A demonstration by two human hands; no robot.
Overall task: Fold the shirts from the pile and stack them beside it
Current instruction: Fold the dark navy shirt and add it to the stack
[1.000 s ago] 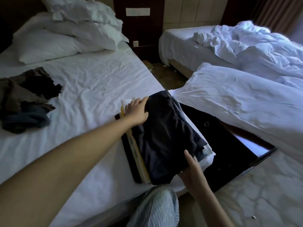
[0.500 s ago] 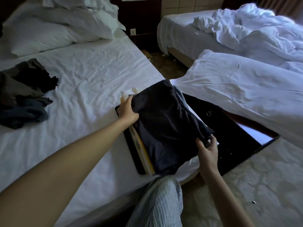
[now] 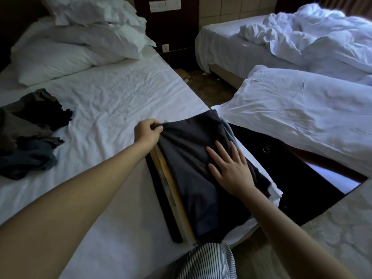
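My left hand (image 3: 148, 133) pinches the far corner of the folded dark shirt (image 3: 187, 150), at eleven o'clock on it, thumb and fingers curled round the cloth. My right hand (image 3: 231, 170) has left the shirt's edge at four o'clock, which it gripped half a second ago, and now lies flat on top, fingers straight and spread. The shirt rests on the stack (image 3: 173, 198) of yellow, pale and black layers on the bed (image 3: 112, 101). The unfolded pile (image 3: 28, 137) stays at nine o'clock, well apart.
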